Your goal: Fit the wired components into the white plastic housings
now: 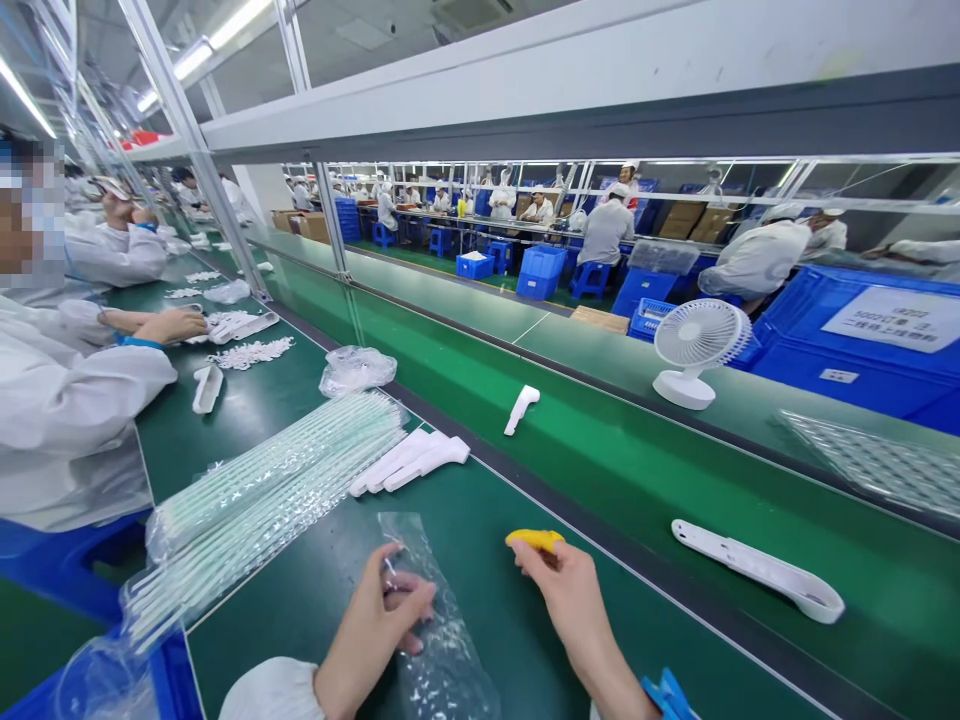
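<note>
Your left hand (386, 612) pinches a tiny pale part (391, 571) over the clear plastic bag (444, 655), right hand (564, 592) pinches a small yellow plastic piece (534, 540).

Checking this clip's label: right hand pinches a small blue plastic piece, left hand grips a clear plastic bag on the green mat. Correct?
No. The small plastic piece in the right hand is yellow, not blue, as the head view shows. The left hand does grip the clear plastic bag on the green mat.
</note>
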`<state>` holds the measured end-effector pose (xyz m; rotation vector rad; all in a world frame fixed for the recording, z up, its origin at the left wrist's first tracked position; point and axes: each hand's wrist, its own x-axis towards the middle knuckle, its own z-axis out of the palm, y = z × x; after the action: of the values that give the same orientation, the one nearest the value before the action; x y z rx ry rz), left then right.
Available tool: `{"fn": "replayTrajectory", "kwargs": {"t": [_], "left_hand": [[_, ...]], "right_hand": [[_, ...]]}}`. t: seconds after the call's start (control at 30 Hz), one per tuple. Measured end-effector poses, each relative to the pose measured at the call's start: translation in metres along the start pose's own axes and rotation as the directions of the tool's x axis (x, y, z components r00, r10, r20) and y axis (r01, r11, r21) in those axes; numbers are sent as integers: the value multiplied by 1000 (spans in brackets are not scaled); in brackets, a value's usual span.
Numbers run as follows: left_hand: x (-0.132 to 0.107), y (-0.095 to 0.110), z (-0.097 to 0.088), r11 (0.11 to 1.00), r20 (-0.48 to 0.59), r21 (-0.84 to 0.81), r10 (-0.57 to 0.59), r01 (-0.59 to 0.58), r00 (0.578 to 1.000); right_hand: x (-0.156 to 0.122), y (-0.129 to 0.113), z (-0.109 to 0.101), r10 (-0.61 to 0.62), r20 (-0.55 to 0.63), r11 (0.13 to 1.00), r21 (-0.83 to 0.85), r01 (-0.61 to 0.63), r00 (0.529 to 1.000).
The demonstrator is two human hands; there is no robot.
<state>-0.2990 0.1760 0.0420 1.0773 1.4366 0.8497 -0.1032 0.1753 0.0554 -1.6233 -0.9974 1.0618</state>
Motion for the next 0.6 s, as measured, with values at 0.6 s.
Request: {"fn": "replayTrajectory", "kwargs": {"t": [0.6], "left_hand": [[67,30,-9,146,273,847,706,-512,654]], "right_hand": [[-9,3,-37,-235,-17,958,-175,229,972]]}}
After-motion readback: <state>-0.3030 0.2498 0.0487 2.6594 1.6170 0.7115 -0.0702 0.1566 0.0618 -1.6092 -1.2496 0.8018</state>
